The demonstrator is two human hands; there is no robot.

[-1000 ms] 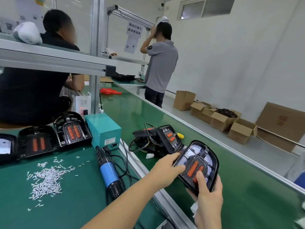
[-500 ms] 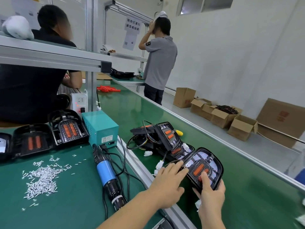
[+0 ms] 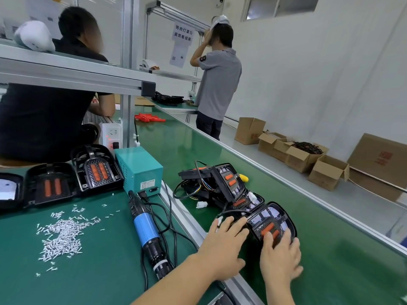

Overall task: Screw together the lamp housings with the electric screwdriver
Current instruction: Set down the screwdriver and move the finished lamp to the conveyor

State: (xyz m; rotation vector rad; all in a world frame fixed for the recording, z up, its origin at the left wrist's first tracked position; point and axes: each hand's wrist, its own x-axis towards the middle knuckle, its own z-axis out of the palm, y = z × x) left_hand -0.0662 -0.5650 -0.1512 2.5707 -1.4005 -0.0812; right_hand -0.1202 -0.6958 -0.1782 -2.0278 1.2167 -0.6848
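Hands met over a black plastic lamp housing with two orange lenses, which lay on the green conveyor belt at the near end of a small cluster of similar housings. The left hand lay flat with its fingers spread and fairly straight, the fingertips touching the housing's left edge and a black cable looping there. The right hand rested on the near rim of the same housing, fingers extended over its edge; it was blurred, so I could not tell whether any finger hooked under the rim.

Just behind it sat a pile of black housings with loose coloured wires and a white plug. Left of the belt's aluminium rail, a blue and black electric screwdriver lay untouched on the green bench mat, its cord running to a teal metal power box. A heap of small silver screws was scattered further left, and two more black housings with orange lenses rested near the bench's back edge. A seated person in black and a standing person in a grey shirt were beyond, with open cardboard boxes on the floor by the white wall.
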